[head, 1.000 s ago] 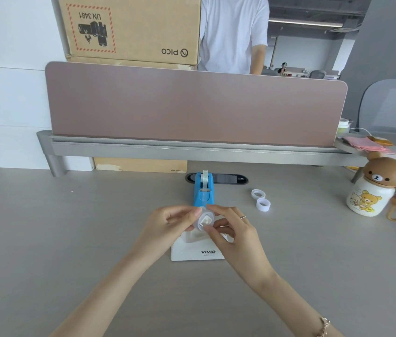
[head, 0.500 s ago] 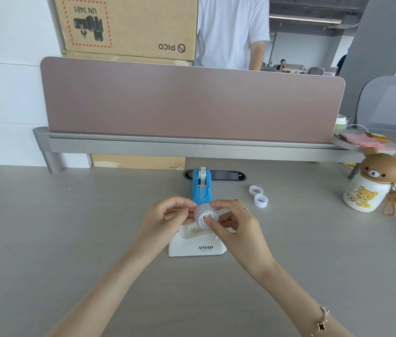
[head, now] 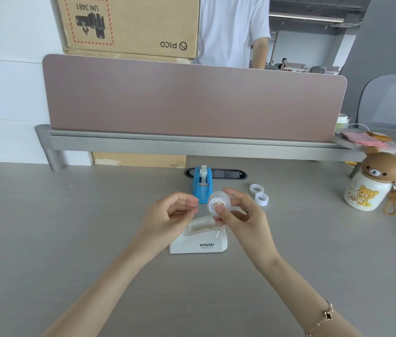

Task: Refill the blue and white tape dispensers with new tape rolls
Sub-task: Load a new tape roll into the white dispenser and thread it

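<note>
The right hand (head: 239, 216) holds a roll of clear tape (head: 219, 203) above the middle of the table (head: 46, 239), thumb pressed on the roll's near face and the fingers curled round its far side. The roll hangs just over the white dispenser (head: 199, 239), not touching it — the dispenser's open slot shows bare beneath it. The word VIVID is printed on the dispenser's near side.

The left hand (head: 167, 215) sits just left of the roll, its fingers curled with thumb and forefinger tips drawn together close to the roll's edge; whether they pinch a loose end of the clear tape I cannot tell. A bracelet (head: 323, 317) circles the right wrist.

The blue dispenser (head: 202, 184) stands upright behind the hands, toward the far edge of the table, with a strip of tape running over its top. To its right lie two small white tape cores (head: 259, 194), one just beside the other, well apart from the white dispenser.

Near the table's right edge stands a bear-shaped bottle (head: 372, 183) with a brown head for a lid and a small bear charm hanging at its side. Along the far edge rises a pinkish divider panel (head: 192, 98) — behind it a cardboard box (head: 131, 23) and a person in a white shirt (head: 231, 30).
</note>
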The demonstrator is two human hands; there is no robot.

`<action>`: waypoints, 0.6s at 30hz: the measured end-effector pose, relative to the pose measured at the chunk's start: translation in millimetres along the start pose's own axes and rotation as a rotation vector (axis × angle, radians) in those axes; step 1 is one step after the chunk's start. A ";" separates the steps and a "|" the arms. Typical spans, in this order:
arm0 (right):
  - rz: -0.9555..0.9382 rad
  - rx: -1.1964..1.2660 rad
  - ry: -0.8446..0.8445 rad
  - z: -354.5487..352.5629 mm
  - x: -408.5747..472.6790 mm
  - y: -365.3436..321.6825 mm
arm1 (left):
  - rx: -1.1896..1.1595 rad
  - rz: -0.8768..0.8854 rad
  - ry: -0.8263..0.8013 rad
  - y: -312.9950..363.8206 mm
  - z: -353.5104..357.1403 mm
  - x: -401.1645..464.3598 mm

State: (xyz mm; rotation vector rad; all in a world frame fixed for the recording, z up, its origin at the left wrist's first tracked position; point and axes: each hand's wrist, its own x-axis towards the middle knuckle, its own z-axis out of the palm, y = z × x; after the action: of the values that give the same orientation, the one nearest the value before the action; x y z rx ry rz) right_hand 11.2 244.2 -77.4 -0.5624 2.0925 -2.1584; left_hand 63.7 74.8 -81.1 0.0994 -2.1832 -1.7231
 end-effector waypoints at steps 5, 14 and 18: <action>0.055 0.087 -0.012 -0.4 1.6 1.1 | 0.113 0.044 -0.031 -0.4 6.7 -3.1; 0.152 0.016 -0.092 -1.6 3.1 0.7 | 0.400 0.280 0.036 -6.1 8.5 -1.4; 0.190 0.019 -0.124 -0.9 2.9 1.2 | 0.483 0.380 0.044 -6.6 7.2 -0.6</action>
State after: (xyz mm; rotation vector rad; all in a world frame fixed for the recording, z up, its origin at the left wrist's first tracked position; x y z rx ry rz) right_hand 7.9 244.0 -78.0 -0.4617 1.9727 -1.9844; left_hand 60.9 79.9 -89.0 -0.1468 -2.3536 -0.9671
